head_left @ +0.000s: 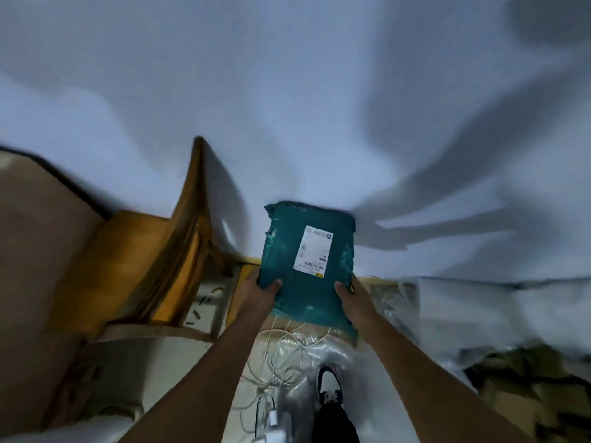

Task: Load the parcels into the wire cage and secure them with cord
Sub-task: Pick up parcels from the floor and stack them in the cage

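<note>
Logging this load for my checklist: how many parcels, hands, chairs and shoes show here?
Teal parcel, held by both hands: 1
Hands: 2, left hand and right hand
Wooden chair: 1
Shoe: 1
Total: 5

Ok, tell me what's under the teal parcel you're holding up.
Below the teal parcel, held by the left hand and right hand, lie tangled white cord and clear plastic wrap. What sits directly behind the parcel is covered.

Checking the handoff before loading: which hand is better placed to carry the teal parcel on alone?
Neither clearly: left hand and right hand each grip a lower corner of the teal parcel. No wire cage shows.
</note>
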